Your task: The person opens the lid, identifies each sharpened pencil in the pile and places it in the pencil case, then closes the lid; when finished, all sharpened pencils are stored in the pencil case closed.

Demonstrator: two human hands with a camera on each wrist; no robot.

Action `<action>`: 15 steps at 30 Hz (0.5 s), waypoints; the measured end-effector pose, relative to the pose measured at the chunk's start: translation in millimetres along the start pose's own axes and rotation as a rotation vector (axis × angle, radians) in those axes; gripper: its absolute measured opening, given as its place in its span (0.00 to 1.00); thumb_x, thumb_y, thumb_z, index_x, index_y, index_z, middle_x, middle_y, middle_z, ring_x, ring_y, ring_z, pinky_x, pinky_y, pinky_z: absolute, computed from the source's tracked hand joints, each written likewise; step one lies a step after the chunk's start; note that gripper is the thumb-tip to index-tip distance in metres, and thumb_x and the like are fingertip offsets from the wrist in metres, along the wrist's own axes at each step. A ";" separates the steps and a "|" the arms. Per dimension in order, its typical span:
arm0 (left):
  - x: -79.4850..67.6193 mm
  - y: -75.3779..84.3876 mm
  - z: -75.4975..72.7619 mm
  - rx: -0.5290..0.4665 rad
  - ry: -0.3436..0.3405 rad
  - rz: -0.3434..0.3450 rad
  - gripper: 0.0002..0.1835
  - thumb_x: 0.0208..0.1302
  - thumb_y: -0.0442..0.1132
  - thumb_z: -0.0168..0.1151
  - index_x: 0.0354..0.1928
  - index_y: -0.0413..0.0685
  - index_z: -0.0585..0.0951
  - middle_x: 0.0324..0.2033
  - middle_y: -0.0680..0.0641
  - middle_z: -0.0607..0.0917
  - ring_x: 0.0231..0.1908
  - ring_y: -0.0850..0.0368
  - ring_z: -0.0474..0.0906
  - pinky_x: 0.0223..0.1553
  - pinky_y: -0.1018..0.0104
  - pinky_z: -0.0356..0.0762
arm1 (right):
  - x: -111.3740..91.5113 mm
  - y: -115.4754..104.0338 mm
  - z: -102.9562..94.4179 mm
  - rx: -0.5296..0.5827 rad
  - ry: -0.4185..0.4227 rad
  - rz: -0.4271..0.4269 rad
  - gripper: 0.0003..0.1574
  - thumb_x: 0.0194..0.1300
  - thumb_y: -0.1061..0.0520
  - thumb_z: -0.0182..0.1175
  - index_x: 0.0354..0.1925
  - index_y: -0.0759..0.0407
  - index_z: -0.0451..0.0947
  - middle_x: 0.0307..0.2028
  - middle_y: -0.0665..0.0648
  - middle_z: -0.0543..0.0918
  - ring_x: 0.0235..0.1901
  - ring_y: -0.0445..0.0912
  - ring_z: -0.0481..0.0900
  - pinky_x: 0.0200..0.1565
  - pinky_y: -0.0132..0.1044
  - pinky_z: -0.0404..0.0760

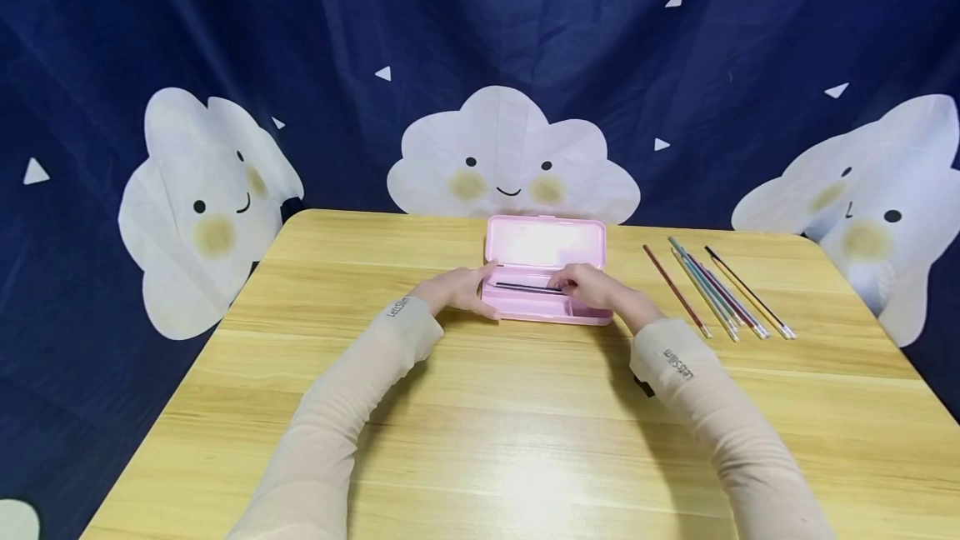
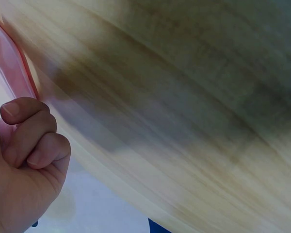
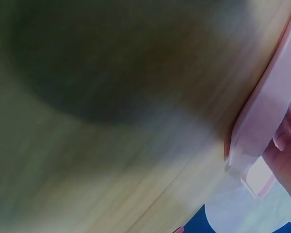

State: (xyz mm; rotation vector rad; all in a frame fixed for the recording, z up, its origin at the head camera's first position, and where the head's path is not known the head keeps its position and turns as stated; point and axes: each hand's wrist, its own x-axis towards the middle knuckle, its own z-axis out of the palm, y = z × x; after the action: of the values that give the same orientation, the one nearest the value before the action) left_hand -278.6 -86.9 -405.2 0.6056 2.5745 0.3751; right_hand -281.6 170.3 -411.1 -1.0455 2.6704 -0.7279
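A pink pencil case (image 1: pixel 517 307) lies on the table with its lid (image 1: pixel 546 242) raised at the back. My left hand (image 1: pixel 459 290) holds the case's left end, thumb at the front corner and fingers near the hinge side. In the left wrist view, several fingers of that hand (image 2: pixel 29 165) are curled beside the pink rim (image 2: pixel 12 58). Inside the case lies a dark pencil (image 1: pixel 525 287), its right end pinched by my right hand (image 1: pixel 588 284). The right wrist view shows the case wall (image 3: pixel 266 97) in front of part of that hand (image 3: pixel 288 160).
To the right of the case lie a dark red pencil (image 1: pixel 675 288), several pencils in a bunch (image 1: pixel 712 290) and a black pencil (image 1: pixel 750 292). The wooden table (image 1: pixel 487 407) meets a dark blue curtain (image 1: pixel 337 40) with white clouds at its back edge.
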 end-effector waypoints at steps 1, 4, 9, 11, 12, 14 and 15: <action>-0.3 0.1 -0.2 0.002 0.000 0.002 0.58 0.46 0.63 0.65 0.72 0.56 0.41 0.63 0.33 0.63 0.62 0.45 0.62 0.62 0.58 0.60 | 0.5 0.1 0.4 -0.005 -0.009 -0.004 0.16 0.55 0.76 0.49 0.38 0.68 0.80 0.32 0.61 0.81 0.35 0.51 0.76 0.46 0.47 0.75; -1.0 0.6 -0.9 0.004 0.000 0.005 0.58 0.47 0.62 0.66 0.72 0.55 0.41 0.63 0.33 0.63 0.62 0.45 0.62 0.62 0.58 0.60 | 1.4 0.9 1.2 -0.013 -0.025 -0.008 0.18 0.56 0.75 0.47 0.38 0.67 0.81 0.30 0.59 0.80 0.34 0.50 0.75 0.44 0.45 0.74; -1.0 1.0 -1.6 0.004 -0.004 -0.002 0.58 0.47 0.62 0.65 0.72 0.55 0.41 0.63 0.32 0.63 0.62 0.45 0.62 0.62 0.58 0.60 | 0.5 1.8 1.1 -0.003 -0.015 -0.005 0.19 0.55 0.75 0.47 0.39 0.67 0.81 0.28 0.58 0.78 0.31 0.47 0.71 0.41 0.41 0.73; -0.6 0.7 -1.4 0.003 -0.004 -0.006 0.58 0.46 0.63 0.65 0.72 0.56 0.41 0.63 0.33 0.62 0.62 0.45 0.62 0.62 0.58 0.60 | -0.2 1.5 0.9 -0.002 -0.012 -0.003 0.19 0.55 0.75 0.47 0.39 0.67 0.81 0.29 0.57 0.78 0.31 0.46 0.71 0.41 0.41 0.72; -0.5 0.4 -1.2 0.001 -0.003 -0.006 0.58 0.46 0.63 0.65 0.72 0.56 0.41 0.63 0.33 0.62 0.62 0.45 0.62 0.61 0.58 0.60 | -0.7 1.4 0.8 0.003 -0.012 0.000 0.19 0.56 0.75 0.47 0.40 0.67 0.81 0.29 0.57 0.78 0.32 0.47 0.71 0.41 0.41 0.72; 0.0 -0.2 -0.7 0.005 -0.001 -0.006 0.58 0.46 0.63 0.65 0.72 0.56 0.41 0.63 0.33 0.63 0.62 0.45 0.62 0.61 0.57 0.61 | -1.4 1.5 0.9 0.017 -0.010 0.003 0.18 0.57 0.74 0.48 0.40 0.67 0.81 0.31 0.59 0.80 0.33 0.48 0.73 0.42 0.42 0.73; 0.1 -0.4 -0.6 0.006 0.001 -0.006 0.58 0.46 0.63 0.65 0.72 0.56 0.41 0.63 0.33 0.62 0.62 0.45 0.62 0.61 0.57 0.61 | -1.9 1.8 1.0 0.027 -0.005 0.004 0.17 0.57 0.74 0.48 0.39 0.68 0.81 0.32 0.59 0.81 0.34 0.49 0.74 0.43 0.43 0.74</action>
State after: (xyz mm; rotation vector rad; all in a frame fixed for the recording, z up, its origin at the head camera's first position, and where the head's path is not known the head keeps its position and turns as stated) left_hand -279.2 -87.3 -404.9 0.6003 2.5784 0.3662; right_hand -280.9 172.3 -412.9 -1.0336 2.6504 -0.7573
